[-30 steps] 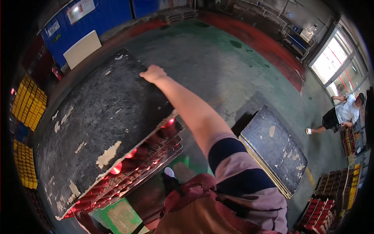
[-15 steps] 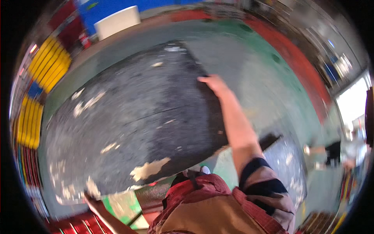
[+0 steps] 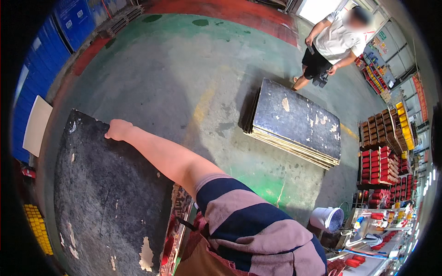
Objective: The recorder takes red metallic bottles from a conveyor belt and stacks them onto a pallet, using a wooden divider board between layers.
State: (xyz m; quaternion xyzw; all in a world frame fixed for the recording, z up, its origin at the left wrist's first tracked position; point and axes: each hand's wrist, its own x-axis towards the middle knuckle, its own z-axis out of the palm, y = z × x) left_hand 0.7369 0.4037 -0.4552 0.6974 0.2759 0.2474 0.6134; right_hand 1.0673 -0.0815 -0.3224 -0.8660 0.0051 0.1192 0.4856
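A large black board (image 3: pixel 108 184), its surface scuffed and chipped to pale wood in patches, fills the lower left. My right arm stretches across to its far right edge. There my right hand (image 3: pixel 119 129) is closed on the board's rim, with some of the fingers out of sight. Under the board's near right side, a reddish printed surface (image 3: pixel 177 209) shows. My left hand is out of the picture.
A stack of similar black boards (image 3: pixel 299 122) lies on the green-grey floor to the right. Behind it a person (image 3: pixel 338 41) stands holding dark objects. A white bucket (image 3: pixel 326 218), a cluttered bench (image 3: pixel 373 227) and racks of red and yellow parts (image 3: pixel 380 165) line the right side.
My view has swung to the right, bringing the board stack and the person into fuller sight. The held board now sits further left. My left hand has left the picture.
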